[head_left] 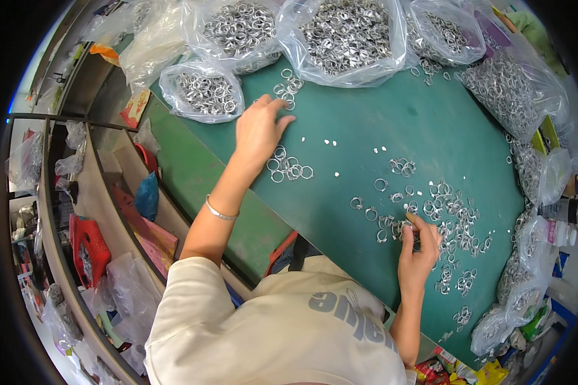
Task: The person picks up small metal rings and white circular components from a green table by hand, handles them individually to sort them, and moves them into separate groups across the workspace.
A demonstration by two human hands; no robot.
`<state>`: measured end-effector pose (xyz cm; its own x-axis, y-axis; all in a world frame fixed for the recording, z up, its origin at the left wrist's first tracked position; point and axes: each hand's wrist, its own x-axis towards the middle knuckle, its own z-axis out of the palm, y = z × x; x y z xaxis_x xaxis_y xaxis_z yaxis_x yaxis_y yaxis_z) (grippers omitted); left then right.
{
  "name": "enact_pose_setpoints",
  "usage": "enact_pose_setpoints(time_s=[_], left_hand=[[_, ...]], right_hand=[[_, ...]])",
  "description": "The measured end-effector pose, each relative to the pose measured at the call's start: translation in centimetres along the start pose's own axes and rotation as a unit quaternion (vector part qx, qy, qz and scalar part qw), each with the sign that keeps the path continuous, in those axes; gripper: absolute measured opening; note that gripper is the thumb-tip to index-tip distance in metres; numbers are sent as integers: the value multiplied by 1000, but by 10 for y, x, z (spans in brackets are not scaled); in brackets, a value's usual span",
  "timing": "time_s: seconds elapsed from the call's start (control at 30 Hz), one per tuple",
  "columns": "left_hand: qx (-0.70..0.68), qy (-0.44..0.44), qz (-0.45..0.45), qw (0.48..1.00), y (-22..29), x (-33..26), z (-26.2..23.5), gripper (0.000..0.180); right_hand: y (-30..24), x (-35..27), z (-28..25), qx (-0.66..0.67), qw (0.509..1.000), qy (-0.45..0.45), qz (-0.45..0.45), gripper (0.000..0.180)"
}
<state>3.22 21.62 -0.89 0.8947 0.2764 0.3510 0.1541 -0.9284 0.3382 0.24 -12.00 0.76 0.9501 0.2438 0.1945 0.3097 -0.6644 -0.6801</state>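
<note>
My left hand [261, 130] reaches over the green table with its thumb apart from its fingers. Its fingertips are beside a small group of silver rings [288, 82], and I see nothing in its grasp. Another cluster of rings [292, 168] lies just right of that wrist. Lower right, my right hand [419, 251] pinches a silver ring [405, 226] between thumb and forefinger; the fingers partly hide it. Single rings [381, 185] lie spread out to its left and above. To its right is a loose pile of many rings [459, 221].
Open plastic bags full of rings [347, 38] line the far edge, with a smaller bag [207, 93] near my left hand. More filled bags [504, 90] border the right side. Small white bits [327, 142] dot the green tabletop [359, 115]. Shelves with a red basket [87, 247] stand left.
</note>
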Motion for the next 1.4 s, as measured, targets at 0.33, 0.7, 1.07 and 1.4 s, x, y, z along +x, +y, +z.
enact_pose_setpoints(time_s=[0.33, 0.7, 1.07, 1.4], left_hand=[[-1, 15, -29, 999, 0, -16, -27, 10], [-216, -95, 18, 972, 69, -55, -19, 26], [-362, -309, -54, 878, 114, -78, 3, 19], [-635, -366, -165, 660, 124, -83, -13, 15]], right_hand=[[13, -8, -11, -121, 989, 58, -65, 19], [-5, -14, 2, -150, 982, -85, -75, 49], [15, -31, -22, -139, 990, 29, 14, 27], [-31, -10, -4, 227, 972, -53, 22, 25]])
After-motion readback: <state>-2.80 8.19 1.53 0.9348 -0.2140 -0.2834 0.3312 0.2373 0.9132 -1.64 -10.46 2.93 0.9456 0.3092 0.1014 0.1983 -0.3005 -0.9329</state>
